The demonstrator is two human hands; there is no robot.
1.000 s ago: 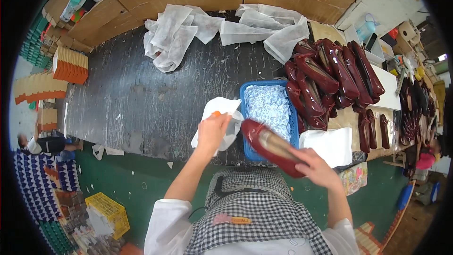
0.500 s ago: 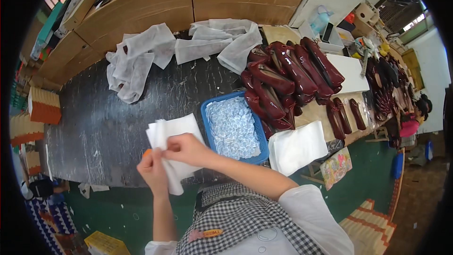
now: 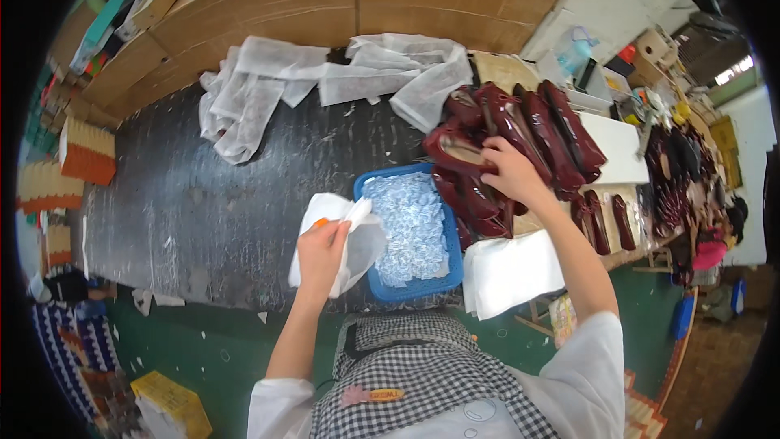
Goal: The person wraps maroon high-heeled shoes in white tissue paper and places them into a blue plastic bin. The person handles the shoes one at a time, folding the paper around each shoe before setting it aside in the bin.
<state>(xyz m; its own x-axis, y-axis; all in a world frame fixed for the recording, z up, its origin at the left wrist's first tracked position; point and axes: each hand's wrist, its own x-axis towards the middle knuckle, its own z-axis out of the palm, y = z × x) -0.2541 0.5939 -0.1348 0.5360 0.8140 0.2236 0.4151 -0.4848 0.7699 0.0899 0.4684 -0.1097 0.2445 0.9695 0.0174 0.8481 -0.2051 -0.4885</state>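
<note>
Shoe (image 3: 455,153) gripped by right hand (image 3: 513,174), fingers clamped on its right end, at left of pile (image 3: 520,126), beyond far right corner of basket (image 3: 414,289); sheet (image 3: 367,247) pinched in left hand (image 3: 322,255), left of basket.

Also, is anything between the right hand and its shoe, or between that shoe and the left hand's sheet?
Nothing visible separates the right hand from its dark red shoe. The blue basket lies between that shoe and the white sheet in the left hand.
</note>
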